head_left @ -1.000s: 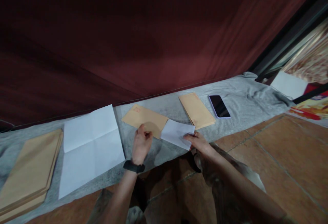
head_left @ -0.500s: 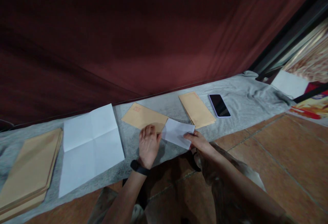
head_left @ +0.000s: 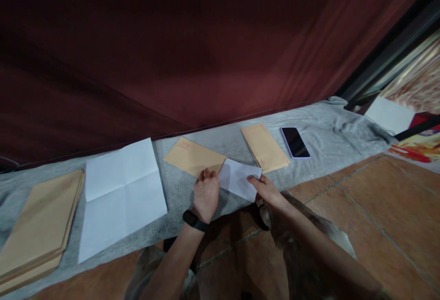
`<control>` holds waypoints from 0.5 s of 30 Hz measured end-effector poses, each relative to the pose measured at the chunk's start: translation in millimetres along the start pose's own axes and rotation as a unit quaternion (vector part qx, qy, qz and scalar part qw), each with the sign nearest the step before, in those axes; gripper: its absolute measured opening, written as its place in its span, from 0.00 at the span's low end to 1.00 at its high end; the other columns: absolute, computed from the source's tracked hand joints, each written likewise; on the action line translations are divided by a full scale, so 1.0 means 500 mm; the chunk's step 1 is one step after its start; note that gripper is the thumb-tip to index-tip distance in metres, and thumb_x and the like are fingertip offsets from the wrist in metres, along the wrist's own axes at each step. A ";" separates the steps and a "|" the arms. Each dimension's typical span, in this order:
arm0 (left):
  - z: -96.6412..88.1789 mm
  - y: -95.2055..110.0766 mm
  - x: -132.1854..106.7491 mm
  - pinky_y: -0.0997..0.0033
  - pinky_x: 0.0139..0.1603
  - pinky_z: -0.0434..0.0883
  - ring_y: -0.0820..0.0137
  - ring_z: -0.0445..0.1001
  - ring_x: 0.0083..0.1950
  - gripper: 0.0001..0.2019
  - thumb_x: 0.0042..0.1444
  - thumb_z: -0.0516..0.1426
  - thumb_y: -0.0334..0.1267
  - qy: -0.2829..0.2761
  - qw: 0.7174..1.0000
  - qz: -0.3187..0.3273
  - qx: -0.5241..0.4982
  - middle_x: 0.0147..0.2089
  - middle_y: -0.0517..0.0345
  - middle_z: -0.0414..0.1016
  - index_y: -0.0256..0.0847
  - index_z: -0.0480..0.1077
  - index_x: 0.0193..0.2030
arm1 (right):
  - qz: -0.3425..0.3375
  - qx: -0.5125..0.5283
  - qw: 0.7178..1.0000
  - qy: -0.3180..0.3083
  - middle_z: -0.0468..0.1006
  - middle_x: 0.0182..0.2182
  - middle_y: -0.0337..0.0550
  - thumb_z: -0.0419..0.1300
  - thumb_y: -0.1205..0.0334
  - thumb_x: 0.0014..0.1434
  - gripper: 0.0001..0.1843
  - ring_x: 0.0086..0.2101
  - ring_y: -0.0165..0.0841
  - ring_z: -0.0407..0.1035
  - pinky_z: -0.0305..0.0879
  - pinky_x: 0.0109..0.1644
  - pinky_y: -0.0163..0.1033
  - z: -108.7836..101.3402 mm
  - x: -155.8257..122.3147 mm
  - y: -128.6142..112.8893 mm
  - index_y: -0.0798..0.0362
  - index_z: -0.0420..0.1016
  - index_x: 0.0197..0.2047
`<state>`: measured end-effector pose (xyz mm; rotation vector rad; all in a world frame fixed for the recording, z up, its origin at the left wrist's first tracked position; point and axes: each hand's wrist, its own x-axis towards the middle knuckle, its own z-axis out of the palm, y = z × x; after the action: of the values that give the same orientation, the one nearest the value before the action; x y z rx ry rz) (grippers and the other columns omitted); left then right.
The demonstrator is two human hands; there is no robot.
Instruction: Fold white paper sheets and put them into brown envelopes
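Note:
A brown envelope (head_left: 192, 154) with a small red print lies slantwise on the grey cloth in front of me. At its near right part, my left hand (head_left: 206, 192) is closed with curled fingers on the lower edge. A folded white paper (head_left: 237, 177) meets the envelope's right end; whether its tip is inside cannot be made out. My right hand (head_left: 267, 192) pinches the outer right end of this paper, thumb on top. Just beyond it lie a few stacked brown envelopes (head_left: 264, 148).
An unfolded white sheet (head_left: 123, 199) with crossing creases lies to the left, beside a stack of larger brown envelopes (head_left: 43, 222). A phone (head_left: 295, 142) rests at the right. The grey cloth (head_left: 330, 126) runs along a dark red curtain (head_left: 213, 62), above a tiled floor (head_left: 385, 199).
My left hand has shifted slightly right along the envelope's edge, and its fingers have curled more tightly. My right hand and the folded paper stay almost where they were.

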<state>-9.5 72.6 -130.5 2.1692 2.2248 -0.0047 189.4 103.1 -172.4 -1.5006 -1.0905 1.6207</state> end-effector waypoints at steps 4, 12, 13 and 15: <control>-0.014 0.014 -0.003 0.62 0.45 0.74 0.59 0.76 0.50 0.14 0.65 0.45 0.28 -0.032 0.999 -0.008 0.015 0.50 0.42 0.73 0.35 0.71 0.47 | 0.001 -0.013 1.000 -0.004 0.73 0.18 0.38 0.60 0.51 0.53 0.11 0.23 0.34 0.70 0.65 0.26 0.35 0.000 0.002 0.003 0.51 0.72 0.29; -0.025 0.015 -0.001 0.63 0.42 0.75 0.60 0.78 0.47 0.14 0.67 0.45 0.30 -0.028 0.999 -0.036 0.011 0.47 0.46 0.75 0.35 0.70 0.48 | 0.014 -0.001 1.000 -0.003 0.71 0.16 0.36 0.60 0.56 0.49 0.07 0.19 0.32 0.65 0.62 0.22 0.35 0.000 0.002 -0.007 0.50 0.72 0.28; -0.027 0.014 -0.002 0.63 0.42 0.74 0.60 0.78 0.47 0.13 0.66 0.46 0.31 -0.027 0.999 -0.039 0.005 0.47 0.46 0.75 0.36 0.70 0.48 | 0.016 0.000 1.000 -0.001 0.72 0.16 0.36 0.60 0.56 0.48 0.07 0.19 0.31 0.65 0.61 0.21 0.34 0.000 0.002 -0.011 0.51 0.72 0.28; -0.030 0.012 -0.002 0.64 0.41 0.74 0.61 0.78 0.47 0.12 0.66 0.47 0.32 -0.023 0.999 -0.044 -0.006 0.47 0.47 0.75 0.37 0.70 0.48 | 0.014 -0.003 1.000 -0.003 0.72 0.17 0.36 0.60 0.57 0.47 0.07 0.18 0.31 0.65 0.60 0.20 0.34 0.000 0.003 -0.019 0.51 0.72 0.28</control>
<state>-3.6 72.2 -115.3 2.0409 2.2870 -0.0439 188.5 108.3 -164.6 -1.5220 -1.0828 1.6445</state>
